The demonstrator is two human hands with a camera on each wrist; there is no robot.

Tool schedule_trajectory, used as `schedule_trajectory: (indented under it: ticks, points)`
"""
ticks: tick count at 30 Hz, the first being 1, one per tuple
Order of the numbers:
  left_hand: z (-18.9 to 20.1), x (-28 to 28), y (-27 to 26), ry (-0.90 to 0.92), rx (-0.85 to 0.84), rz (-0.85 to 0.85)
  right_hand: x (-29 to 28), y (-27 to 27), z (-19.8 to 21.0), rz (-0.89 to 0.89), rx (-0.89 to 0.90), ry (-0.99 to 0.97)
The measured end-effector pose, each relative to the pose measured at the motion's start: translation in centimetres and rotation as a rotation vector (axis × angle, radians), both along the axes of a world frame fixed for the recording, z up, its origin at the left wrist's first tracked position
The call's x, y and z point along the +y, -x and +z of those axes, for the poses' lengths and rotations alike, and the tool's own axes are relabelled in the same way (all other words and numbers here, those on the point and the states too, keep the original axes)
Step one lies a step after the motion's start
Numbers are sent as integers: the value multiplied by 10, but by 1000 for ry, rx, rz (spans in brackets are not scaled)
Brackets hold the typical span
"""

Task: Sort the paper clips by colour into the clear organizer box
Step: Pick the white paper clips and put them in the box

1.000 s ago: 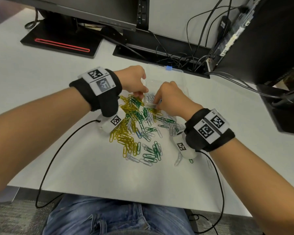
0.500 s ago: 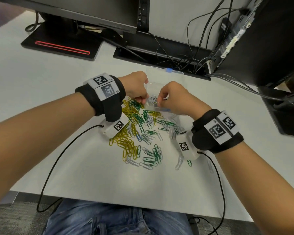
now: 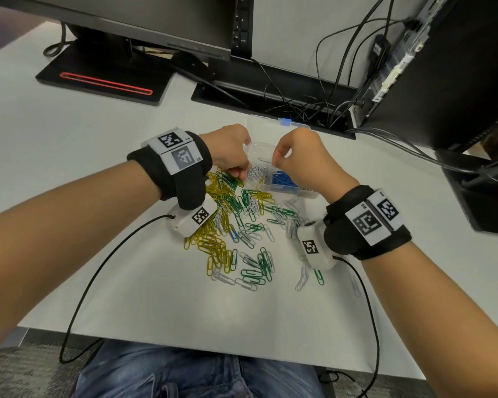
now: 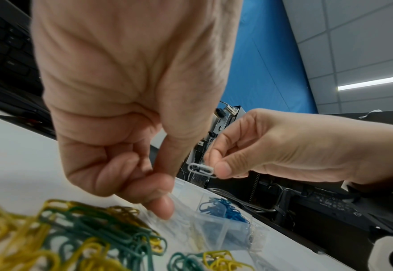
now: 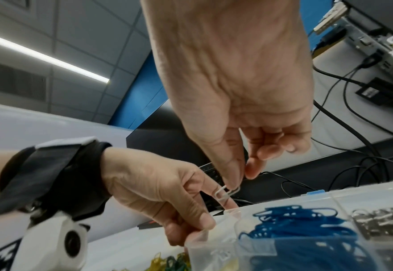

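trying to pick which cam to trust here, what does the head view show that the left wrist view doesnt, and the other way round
Only the head view shows the whole loose pile of yellow, green and white clips on the desk, the box's white-clip compartment and both wristbands.

Only the left wrist view shows the right hand pinching a single white paper clip by thumb and forefinger.

Both show the clear organizer box, its blue clips and the left hand at the box's edge.
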State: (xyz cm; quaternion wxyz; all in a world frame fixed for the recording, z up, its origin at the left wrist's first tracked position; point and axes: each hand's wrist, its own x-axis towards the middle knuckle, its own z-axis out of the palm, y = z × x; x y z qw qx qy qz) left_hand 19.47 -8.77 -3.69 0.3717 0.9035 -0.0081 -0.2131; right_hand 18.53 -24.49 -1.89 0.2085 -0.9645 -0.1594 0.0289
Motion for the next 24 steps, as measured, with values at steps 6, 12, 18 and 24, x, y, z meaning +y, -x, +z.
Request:
schedule_trajectory:
  ticks: [6,12,18,24]
  points:
    - [-1,0,1,-4,-8,0,2,9,2,150,93,49]
    - [-1,-1,0,-3,-3,8,14,5,-3,168,15,181]
    - [-3,0,-1,-11,-10,8,24,2,-1,227,34,352]
    - [-2,0,0,-24,-14,3,31,-3,-5,209,46,449]
